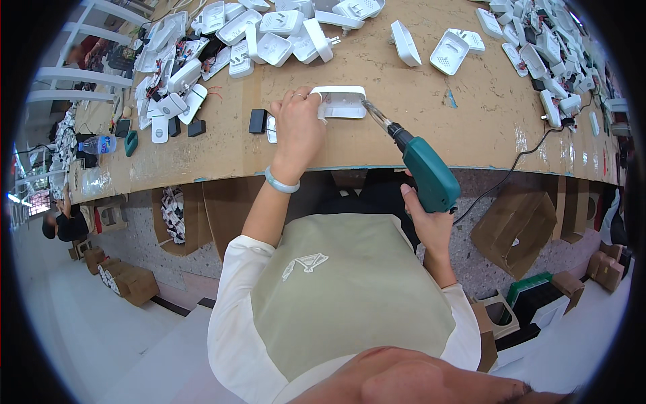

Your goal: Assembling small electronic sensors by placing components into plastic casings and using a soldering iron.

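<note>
My left hand is closed round the left end of an open white plastic housing, which is tipped so that its hollow faces me. In my right hand is a green soldering gun with a black collar and a long metal tip. The tip meets the right end of the housing; exactly what it touches there is too small to tell. Beside my left hand lie a small black box and a white plastic piece, partly hidden by the hand.
A heap of white plug-in housings spreads over the back left of the cardboard-covered table. Another heap lies at far right. A black cord runs off the right side. Cardboard boxes stand below the table edge.
</note>
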Action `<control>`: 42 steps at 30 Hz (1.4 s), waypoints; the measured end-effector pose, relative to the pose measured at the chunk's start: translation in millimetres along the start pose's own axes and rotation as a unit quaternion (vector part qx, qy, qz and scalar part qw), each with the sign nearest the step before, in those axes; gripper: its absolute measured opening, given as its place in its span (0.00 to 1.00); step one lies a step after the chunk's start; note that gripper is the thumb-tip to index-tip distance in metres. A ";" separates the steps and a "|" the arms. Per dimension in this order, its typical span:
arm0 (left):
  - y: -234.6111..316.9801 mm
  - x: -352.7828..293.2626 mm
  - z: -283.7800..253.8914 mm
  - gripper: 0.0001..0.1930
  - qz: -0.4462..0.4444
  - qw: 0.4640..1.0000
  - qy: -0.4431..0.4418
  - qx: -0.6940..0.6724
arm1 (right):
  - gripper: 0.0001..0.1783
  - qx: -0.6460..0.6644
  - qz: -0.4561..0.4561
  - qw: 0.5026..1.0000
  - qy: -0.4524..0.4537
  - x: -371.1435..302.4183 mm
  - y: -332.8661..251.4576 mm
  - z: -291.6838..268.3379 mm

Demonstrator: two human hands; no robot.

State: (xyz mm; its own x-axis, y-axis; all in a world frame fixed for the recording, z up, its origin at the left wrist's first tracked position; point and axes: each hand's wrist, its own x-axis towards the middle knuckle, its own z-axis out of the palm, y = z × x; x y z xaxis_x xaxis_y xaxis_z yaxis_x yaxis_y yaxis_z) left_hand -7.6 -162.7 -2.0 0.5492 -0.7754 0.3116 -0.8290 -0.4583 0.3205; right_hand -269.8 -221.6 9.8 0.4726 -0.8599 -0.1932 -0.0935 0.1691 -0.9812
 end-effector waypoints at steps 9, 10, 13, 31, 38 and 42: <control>-1.6 -1.5 2.2 0.12 -0.007 1.000 0.005 -0.016 | 0.14 -0.099 -0.073 0.988 -0.095 23.3 9.7 26.2; -1.7 -1.6 2.4 0.12 -0.008 1.000 0.005 -0.017 | 0.14 -0.107 -0.101 0.984 -0.096 26.7 10.4 30.6; -2.5 -2.2 2.4 0.12 0.000 1.000 0.010 -0.002 | 0.13 -0.120 -0.129 0.980 -0.097 35.0 14.5 36.4; -1.0 -0.7 0.9 0.13 -0.008 1.000 -0.001 0.029 | 0.11 -0.123 -0.124 0.980 -0.098 39.1 19.2 39.4; -1.6 -1.1 3.1 0.12 -0.001 0.999 0.010 0.031 | 0.11 -0.136 -0.150 0.975 -0.093 38.6 16.3 39.2; -0.8 -1.7 3.2 0.12 0.012 0.999 0.018 0.038 | 0.12 -0.115 -0.094 0.985 -0.093 35.1 14.7 36.6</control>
State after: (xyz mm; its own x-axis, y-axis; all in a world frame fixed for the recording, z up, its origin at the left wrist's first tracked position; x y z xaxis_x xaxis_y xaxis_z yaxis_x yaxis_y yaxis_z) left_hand -8.2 -162.3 -5.7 0.5317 -0.7709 0.3508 -0.8466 -0.4729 0.2442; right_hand -222.5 -231.7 -11.4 0.6506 -0.7589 -0.0264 -0.1756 -0.1166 -0.9775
